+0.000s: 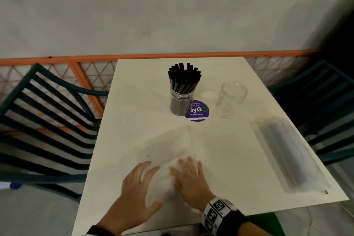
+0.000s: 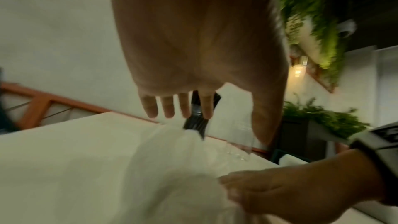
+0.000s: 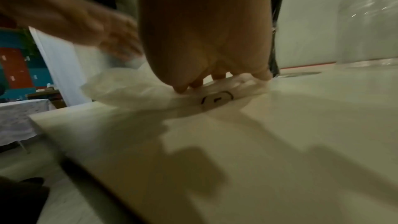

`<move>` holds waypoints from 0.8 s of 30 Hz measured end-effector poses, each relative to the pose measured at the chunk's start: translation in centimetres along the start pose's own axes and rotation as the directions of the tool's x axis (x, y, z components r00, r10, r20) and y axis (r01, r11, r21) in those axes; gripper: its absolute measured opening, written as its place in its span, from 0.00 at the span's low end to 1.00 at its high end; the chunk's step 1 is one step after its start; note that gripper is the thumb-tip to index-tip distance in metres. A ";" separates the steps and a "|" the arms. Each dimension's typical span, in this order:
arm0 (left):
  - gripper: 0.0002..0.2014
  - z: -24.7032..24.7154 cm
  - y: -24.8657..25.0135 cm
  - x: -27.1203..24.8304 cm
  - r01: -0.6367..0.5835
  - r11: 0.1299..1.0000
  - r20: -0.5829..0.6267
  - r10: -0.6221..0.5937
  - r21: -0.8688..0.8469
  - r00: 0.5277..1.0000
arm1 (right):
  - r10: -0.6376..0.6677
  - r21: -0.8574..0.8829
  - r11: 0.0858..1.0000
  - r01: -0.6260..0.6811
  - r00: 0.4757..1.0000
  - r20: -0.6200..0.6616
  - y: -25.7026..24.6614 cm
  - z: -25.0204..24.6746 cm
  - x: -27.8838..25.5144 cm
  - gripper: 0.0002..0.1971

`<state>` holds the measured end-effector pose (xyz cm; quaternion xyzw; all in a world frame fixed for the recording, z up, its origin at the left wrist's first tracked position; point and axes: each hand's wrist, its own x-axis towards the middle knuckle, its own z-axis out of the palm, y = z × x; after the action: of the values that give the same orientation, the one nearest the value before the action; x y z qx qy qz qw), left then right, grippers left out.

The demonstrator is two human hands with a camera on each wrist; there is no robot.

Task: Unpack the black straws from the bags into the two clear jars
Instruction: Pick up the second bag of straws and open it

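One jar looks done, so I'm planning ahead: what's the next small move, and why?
Probably leave the empty bag and reach the right hand to the full bag of straws at the table's right edge: both hands lie flat on emptied plastic, and the second jar holds nothing.

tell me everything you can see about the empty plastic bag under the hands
The empty bag is thin, cloudy, see-through plastic, crumpled and lying flat on the near part of the white table, in front of the straw-filled jar. No straws show inside it. The right hand presses its bunched near end down with straight fingers; the left hand is spread open at its left side. A small dark printed mark shows in the right wrist view.
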<state>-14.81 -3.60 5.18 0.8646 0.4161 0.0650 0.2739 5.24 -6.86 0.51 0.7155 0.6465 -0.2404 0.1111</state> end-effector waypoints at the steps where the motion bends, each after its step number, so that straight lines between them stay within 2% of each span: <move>1: 0.34 0.2 0.4 0.3 -0.059 0.997 0.007 0.059 0.045 0.998 | -0.010 -0.019 1.000 0.009 0.999 -0.034 -0.3 0.6 0.3 0.28; 3: 0.32 0.9 0.7 1.4 -0.087 0.974 0.077 0.073 0.207 0.994 | -0.024 -0.029 0.999 0.021 0.996 -0.091 -0.4 1.2 0.3 0.29; 5: 0.36 1.9 -0.2 2.5 -0.001 0.937 0.183 -0.067 0.348 0.981 | -0.012 -0.033 0.999 0.008 0.995 -0.102 -0.2 1.1 0.0 0.31; 8: 0.48 3.2 -3.2 3.1 0.160 0.928 0.235 -0.247 0.337 0.940 | -0.002 0.031 1.000 0.002 1.000 0.004 0.6 1.7 -0.2 0.29; 9: 0.51 3.2 -3.9 3.2 0.191 0.926 0.248 -0.279 0.324 0.928 | -0.006 0.059 0.998 0.006 1.000 -0.005 1.0 1.4 -0.6 0.28; 11: 0.56 3.2 -4.2 3.3 0.182 0.926 0.188 -0.254 0.330 0.949 | -0.152 0.097 0.982 0.160 0.985 -0.087 2.0 0.7 -1.4 0.29; 12: 0.60 3.2 -4.1 3.4 0.174 0.927 0.195 -0.247 0.331 0.949 | -0.213 0.216 0.945 0.244 0.964 -0.156 2.5 0.0 -2.0 0.26; 13: 0.64 2.8 -3.6 3.3 0.195 0.927 0.233 -0.276 0.319 0.933 | -0.213 0.355 0.890 0.287 0.949 -0.234 3.2 -0.9 -2.4 0.21; 14: 0.67 2.4 -3.0 3.3 0.205 0.928 0.249 -0.288 0.311 0.925 | -0.147 0.494 0.822 0.285 0.943 -0.299 4.2 -1.7 -2.8 0.17; 15: 0.67 2.2 -1.9 3.8 0.206 0.933 0.237 -0.280 0.296 0.930 | -0.008 0.581 0.771 0.259 0.917 -0.399 6.2 -2.4 -3.5 0.14; 16: 0.63 1.6 -1.4 3.6 0.214 0.940 0.210 -0.273 0.264 0.939 | 0.116 0.611 0.751 0.250 0.861 -0.495 7.8 -3.1 -3.8 0.12; 18: 0.50 -0.1 -0.7 2.7 0.210 0.956 0.149 -0.243 0.207 0.959 | 0.303 0.612 0.769 0.183 0.739 -0.602 10.7 -4.5 -4.3 0.10; 20: 0.36 -0.9 1.0 2.8 0.197 0.970 0.088 -0.210 0.141 0.974 | 0.436 0.614 0.789 0.041 0.667 -0.605 15.8 -5.5 -5.3 0.10; 23: 0.25 -1.3 4.9 3.8 0.188 0.982 -0.016 -0.188 0.015 0.982 | 0.578 0.588 0.787 -0.186 0.554 -0.599 23.6 -6.6 -6.8 0.12; 24: 0.22 -1.2 6.1 4.3 0.177 0.984 -0.049 -0.179 -0.034 0.983 | 0.632 0.601 0.757 -0.257 0.521 -0.574 25.6 -6.6 -7.3 0.15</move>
<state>-8.22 -2.90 8.90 0.8178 0.4978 0.0686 0.2806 31.24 -13.70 5.84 0.8973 0.3464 -0.0253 -0.2725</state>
